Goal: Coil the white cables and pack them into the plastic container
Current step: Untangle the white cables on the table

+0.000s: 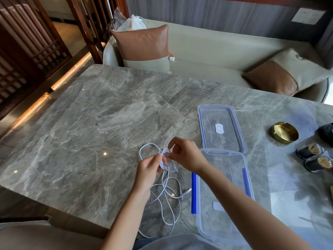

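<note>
My left hand (150,167) and my right hand (185,156) meet above the grey marble table (90,132), both gripping a partly wound white cable (165,159). One loop of it sticks out to the left (144,150). Loose strands of white cable (167,201) trail down over the table's near edge toward me, with a plug end (187,191) lying beside the container. The clear plastic container (223,222) with blue clips stands open just right of my hands, my right forearm passing over it. Its lid (220,129) lies flat behind it.
A brass ashtray (284,132) and two small dark jars (315,157) sit at the table's right side. A beige sofa with brown cushions (144,44) runs along the far edge. A wooden screen stands at the left.
</note>
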Demonstrator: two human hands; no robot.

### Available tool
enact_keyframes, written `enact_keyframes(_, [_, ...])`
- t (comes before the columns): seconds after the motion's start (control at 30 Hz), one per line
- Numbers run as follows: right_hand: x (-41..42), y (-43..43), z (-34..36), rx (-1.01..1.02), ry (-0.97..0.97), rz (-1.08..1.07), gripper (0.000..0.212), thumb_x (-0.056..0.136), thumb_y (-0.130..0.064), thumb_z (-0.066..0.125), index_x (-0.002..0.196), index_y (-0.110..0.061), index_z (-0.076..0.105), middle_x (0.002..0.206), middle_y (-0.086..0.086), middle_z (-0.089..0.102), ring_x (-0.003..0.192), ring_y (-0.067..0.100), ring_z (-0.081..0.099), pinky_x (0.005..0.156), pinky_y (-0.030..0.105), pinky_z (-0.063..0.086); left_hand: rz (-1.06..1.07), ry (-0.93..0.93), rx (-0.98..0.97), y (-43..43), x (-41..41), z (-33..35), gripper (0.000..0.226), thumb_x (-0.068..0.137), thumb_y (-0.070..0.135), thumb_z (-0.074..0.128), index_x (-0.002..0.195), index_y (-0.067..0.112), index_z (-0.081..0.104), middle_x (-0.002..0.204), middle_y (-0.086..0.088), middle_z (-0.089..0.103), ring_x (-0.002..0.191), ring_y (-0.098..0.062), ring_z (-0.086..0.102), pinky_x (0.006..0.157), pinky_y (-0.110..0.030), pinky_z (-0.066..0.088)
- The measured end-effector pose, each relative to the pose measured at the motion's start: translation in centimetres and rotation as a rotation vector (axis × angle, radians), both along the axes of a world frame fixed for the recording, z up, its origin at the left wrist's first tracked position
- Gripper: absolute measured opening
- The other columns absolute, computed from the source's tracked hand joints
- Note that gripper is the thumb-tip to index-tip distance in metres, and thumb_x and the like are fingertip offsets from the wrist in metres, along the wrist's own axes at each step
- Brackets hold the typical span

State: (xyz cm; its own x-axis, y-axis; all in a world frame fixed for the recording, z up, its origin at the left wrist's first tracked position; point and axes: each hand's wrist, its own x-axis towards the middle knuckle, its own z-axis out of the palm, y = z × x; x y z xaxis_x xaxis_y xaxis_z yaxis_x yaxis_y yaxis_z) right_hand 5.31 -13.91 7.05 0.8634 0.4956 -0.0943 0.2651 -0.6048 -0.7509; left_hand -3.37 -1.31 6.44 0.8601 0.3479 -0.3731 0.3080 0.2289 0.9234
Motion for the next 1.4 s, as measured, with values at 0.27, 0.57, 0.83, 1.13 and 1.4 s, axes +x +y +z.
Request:
enact_keyframes(0.27, [0.6, -1.5, -0.3, -0.017, 0.369, 0.165, 0.025, 0.087, -0.036, 0.062, 0.094, -0.011, 0.066, 0.069, 0.003, 0.067, 0.056, 0.015, 0.066, 0.058, 0.029, 0.058, 0.075, 0.006, -0.294, 0.6, 0.0, 0.0, 0.032, 0.093, 0.026, 0.048, 0.065, 0.016, 0.062, 0.06, 0.008, 0.065, 0.069, -0.011, 0.063, 0.081, -0.032, 0.05])
enact_keyframes(0.57, [-0.3, -0.9, -0.9, 0.128, 0.555, 0.045, 0.013, 0.087, -0.001, 0.059, 0.096, 0.007, 0.062, 0.068, 0.01, 0.066, 0.058, 0.013, 0.065, 0.064, 0.025, 0.059, 0.132, -0.048, -0.126, 0.0, 0.1, 0.3, 0.03, 0.095, 0.023, 0.046, 0.074, 0.005, 0.059, 0.081, -0.005, 0.061, 0.075, -0.006, 0.063, 0.073, -0.019, 0.053])
enact_keyframes(0.83, [-0.6, -1.9, -1.1, 0.514, 0.788, 0.063, 0.026, 0.086, -0.004, 0.061, 0.111, -0.012, 0.06, 0.077, 0.001, 0.065, 0.072, 0.005, 0.063, 0.073, 0.018, 0.052, 0.21, 0.036, -0.302, 1.2, 0.4, -0.7, 0.028, 0.094, 0.025, 0.048, 0.071, 0.013, 0.06, 0.071, -0.001, 0.068, 0.078, -0.012, 0.063, 0.066, -0.023, 0.055])
enact_keyframes(1.13, [-0.7, -2.2, -1.3, 0.699, 0.955, -0.022, 0.005, 0.087, -0.02, 0.058, 0.088, -0.022, 0.063, 0.087, -0.003, 0.064, 0.085, 0.01, 0.061, 0.083, 0.026, 0.052, 0.111, 0.099, -0.588, 1.3, 0.4, -1.0, 0.022, 0.092, 0.027, 0.05, 0.077, 0.015, 0.059, 0.065, 0.003, 0.071, 0.062, -0.008, 0.068, 0.056, -0.021, 0.056])
enact_keyframes(1.4, [-0.7, -2.0, -1.0, 0.619, 1.075, 0.001, 0.018, 0.092, -0.011, 0.054, 0.108, -0.014, 0.062, 0.086, 0.002, 0.066, 0.073, 0.009, 0.063, 0.066, 0.02, 0.055, -0.054, 0.076, -0.573, 1.7, -0.1, -1.0, 0.023, 0.09, 0.028, 0.05, 0.083, 0.012, 0.065, 0.069, 0.002, 0.071, 0.072, -0.01, 0.07, 0.061, -0.022, 0.057])
